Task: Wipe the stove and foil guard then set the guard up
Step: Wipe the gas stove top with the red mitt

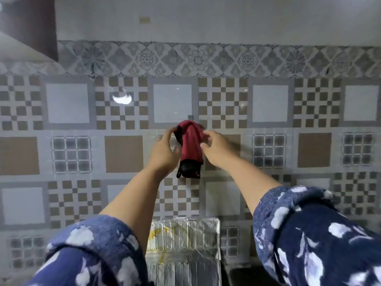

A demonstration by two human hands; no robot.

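Head view of a patterned tile wall (123, 153), read left to right. At far left, the pale edge of what may be a hood (22, 50) enters the upper corner. The left hand (162, 151), in a blue flowered sleeve (90, 250), is raised to a red cloth (190, 141) that hangs from a small hook (190, 117) on the wall; its fingers curl loosely against the cloth's left edge, but whether they pinch it cannot be told. The right hand (214, 149) meets the cloth's right side with fingers bent and narrow, touching the fabric; a firm hold is not evident. A dark trim or loop (186, 170) hangs at the cloth's lower end. Below and between the forearms, the foil guard (185, 250) leans against the wall; its ribbed surface carries yellow stains (158, 234) near the upper left. The stove is not clearly in view; a dark surface (243, 275) at lower right may belong to it.

Judged progress: the stained guard suggests wiping is not finished, though the hands could equally be taking the cloth or hanging it up. Nothing obstructs the hook; both forearms hide parts of the guard.
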